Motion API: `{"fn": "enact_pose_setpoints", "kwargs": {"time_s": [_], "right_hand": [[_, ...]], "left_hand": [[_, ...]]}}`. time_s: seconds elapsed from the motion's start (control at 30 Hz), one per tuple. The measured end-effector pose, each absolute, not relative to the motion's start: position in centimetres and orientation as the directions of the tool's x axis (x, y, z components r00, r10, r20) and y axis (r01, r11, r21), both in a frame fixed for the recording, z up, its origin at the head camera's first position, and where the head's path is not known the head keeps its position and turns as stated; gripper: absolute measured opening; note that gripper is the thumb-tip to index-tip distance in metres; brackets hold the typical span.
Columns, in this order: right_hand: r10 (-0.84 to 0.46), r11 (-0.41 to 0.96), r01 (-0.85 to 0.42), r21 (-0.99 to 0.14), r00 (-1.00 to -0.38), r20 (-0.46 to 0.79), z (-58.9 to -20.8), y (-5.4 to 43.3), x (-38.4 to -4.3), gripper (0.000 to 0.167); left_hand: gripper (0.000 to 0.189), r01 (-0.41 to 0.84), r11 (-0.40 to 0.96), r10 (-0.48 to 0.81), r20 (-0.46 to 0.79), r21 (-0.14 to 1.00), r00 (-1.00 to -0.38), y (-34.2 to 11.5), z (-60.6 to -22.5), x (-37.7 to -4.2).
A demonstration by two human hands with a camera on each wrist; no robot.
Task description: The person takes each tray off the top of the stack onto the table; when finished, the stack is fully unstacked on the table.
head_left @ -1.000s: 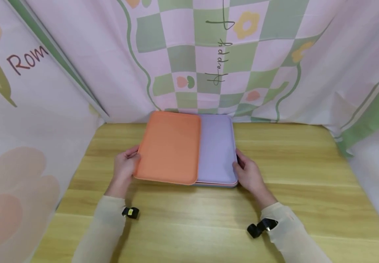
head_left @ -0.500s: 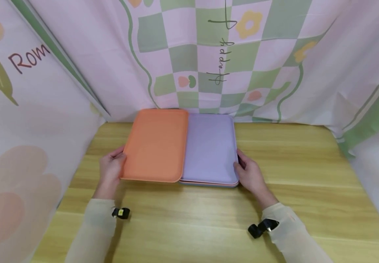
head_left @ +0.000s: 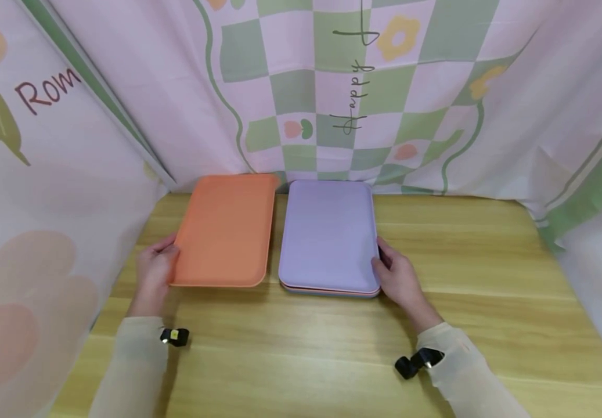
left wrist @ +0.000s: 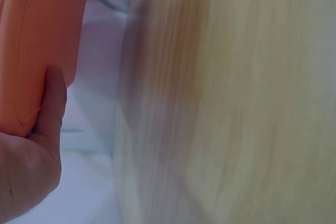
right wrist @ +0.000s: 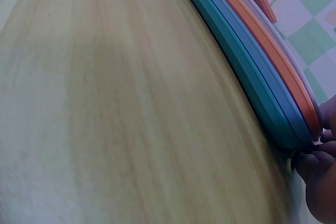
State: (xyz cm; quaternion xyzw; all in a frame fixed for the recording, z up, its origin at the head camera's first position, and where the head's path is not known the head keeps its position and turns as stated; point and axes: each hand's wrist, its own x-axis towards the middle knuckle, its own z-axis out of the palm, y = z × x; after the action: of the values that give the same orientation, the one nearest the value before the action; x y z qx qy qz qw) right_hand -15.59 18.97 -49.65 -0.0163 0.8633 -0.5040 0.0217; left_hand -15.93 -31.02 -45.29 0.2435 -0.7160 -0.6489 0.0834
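An orange tray (head_left: pixel 224 230) lies upside down at the left of the wooden table (head_left: pixel 332 348). My left hand (head_left: pixel 155 268) grips its left edge, and the left wrist view shows my thumb (left wrist: pixel 51 98) pressed on the orange tray (left wrist: pixel 37 40). To its right a stack of trays (head_left: pixel 328 238) has a lilac one on top. In the right wrist view the stack (right wrist: pixel 252 61) shows teal, blue, orange and lilac layers. My right hand (head_left: pixel 392 277) holds the stack's right edge, its fingertips (right wrist: pixel 320 153) curled at the rim.
Pink and green patterned cloth (head_left: pixel 332 93) hangs close behind the trays and along both sides of the table. Bare wood stretches in front of the trays and to the right of the stack.
My left hand has slid the orange tray leftwards off the stack; it now lies beside it with a gap between. The right hand and the stack have stayed still.
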Motion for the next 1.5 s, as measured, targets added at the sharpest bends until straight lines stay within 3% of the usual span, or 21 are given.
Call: {"fn": "enact_pose_setpoints", "kwargs": {"time_s": [0.67, 0.97, 1.27, 1.5], "right_hand": [[-0.048, 0.505, -0.01, -0.863, -0.999, -0.016, -49.6, 19.2, -15.4, 0.057], [-0.058, 0.507, -0.037, -0.861, -0.998, 0.009, -49.8, 19.2, -15.4, 0.057], [-0.037, 0.514, -0.021, -0.857, -0.999, 0.003, -49.8, 19.2, -15.5, 0.057], [-0.041, 0.524, -0.021, -0.852, -0.999, 0.0, -49.7, 19.1, -15.5, 0.057]], "left_hand": [[0.047, -0.291, 0.142, -0.504, -0.184, 0.946, -0.844, -35.2, -46.6, -16.4], [0.052, -0.364, 0.151, -0.512, -0.243, 0.919, -0.824, -37.4, -47.1, -16.7], [0.047, -0.357, 0.268, -0.517, -0.179, 0.895, -0.837, -37.7, -47.3, -17.1], [0.049, -0.379, 0.209, -0.517, -0.227, 0.901, -0.825, -38.0, -47.5, -17.2]]}}
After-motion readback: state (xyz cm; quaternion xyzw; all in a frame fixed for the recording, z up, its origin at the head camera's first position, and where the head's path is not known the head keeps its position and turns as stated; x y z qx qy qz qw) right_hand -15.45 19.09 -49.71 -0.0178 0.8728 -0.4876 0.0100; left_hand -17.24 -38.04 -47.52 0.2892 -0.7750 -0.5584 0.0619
